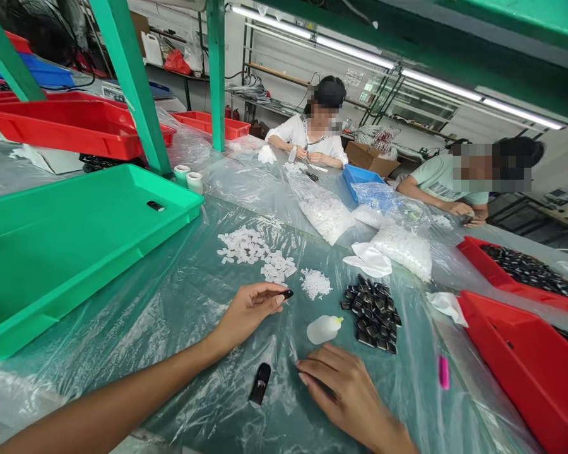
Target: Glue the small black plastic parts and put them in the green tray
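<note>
My left hand [248, 310] reaches over the plastic-covered table, fingers pinched on a small black part [287, 294]. My right hand [343, 389] rests flat on the plastic sheet, fingers stretched out and empty, just below a small white squeeze bottle [324, 328] lying on its side. A black oblong piece [260, 382] lies between my two hands. To the right of the bottle sits a pile of black parts [372, 309]. Heaps of small white parts [255, 252] lie beyond my left hand.
A big green tray [38, 252] holding one black part [155, 205] stands at left, red trays [520, 359] with black parts at right. A pink pen [443, 372], tape rolls [189, 176], and bags of white parts [402, 249] are about. Two people work across the table.
</note>
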The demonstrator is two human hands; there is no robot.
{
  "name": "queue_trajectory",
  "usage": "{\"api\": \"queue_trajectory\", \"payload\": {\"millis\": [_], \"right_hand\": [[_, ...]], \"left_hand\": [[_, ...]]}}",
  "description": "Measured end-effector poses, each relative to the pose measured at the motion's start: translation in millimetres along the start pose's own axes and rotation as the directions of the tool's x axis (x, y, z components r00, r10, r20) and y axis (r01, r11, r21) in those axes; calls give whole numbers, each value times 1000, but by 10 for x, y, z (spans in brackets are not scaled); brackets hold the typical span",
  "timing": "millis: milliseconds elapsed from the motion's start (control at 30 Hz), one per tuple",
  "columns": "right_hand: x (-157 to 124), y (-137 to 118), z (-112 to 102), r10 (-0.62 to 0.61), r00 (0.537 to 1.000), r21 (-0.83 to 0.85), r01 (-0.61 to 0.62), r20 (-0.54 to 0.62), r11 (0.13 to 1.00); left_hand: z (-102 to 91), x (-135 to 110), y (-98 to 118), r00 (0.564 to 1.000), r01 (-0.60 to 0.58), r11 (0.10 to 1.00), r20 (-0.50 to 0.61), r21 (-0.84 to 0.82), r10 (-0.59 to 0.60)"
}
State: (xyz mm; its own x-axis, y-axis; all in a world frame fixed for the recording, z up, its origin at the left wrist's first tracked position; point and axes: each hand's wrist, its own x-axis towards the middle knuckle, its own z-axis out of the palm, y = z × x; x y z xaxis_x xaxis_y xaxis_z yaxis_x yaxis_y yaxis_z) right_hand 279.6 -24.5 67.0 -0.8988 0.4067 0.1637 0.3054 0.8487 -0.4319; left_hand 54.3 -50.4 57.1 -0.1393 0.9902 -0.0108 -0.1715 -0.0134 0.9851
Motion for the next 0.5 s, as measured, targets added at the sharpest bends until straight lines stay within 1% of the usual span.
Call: {"api": "queue_trajectory", "payload": {"millis": [67, 133, 200, 300, 367, 400, 433, 500], "right_hand": [[18, -76, -77, 68, 990, -32, -65, 120, 997], [15, -142, -107, 112, 974, -119, -89, 200, 989], [-12, -198, -62, 116, 965, -257, -53, 236, 965], [-133, -277, 79, 117, 962, -467, 13, 248, 884], [-317, -350, 139, 123, 964, -536, 22, 235, 844], [-452, -401, 147, 128, 966, -546, 16, 225, 838], [-620, -463, 141, 134, 967, -542, 3, 214, 841], [-1044, -621, 111, 172, 965, -492, -53, 200, 869]], "left_hand": [[-11, 11, 4, 1000, -6, 999, -8, 33, 7], [-15, 12, 13, 1000, -13, 998, -16, 62, 14], [-15, 3, 23, 999, -35, 996, -13, 88, 37], [-19, -13, 28, 996, -83, 991, -5, 107, 84], [-29, -16, 25, 994, -107, 989, -5, 106, 108], [-35, -15, 24, 993, -118, 987, -8, 105, 119], [-40, -12, 23, 991, -128, 986, -13, 105, 130], [-45, -7, 27, 989, -144, 984, -19, 104, 147]]}}
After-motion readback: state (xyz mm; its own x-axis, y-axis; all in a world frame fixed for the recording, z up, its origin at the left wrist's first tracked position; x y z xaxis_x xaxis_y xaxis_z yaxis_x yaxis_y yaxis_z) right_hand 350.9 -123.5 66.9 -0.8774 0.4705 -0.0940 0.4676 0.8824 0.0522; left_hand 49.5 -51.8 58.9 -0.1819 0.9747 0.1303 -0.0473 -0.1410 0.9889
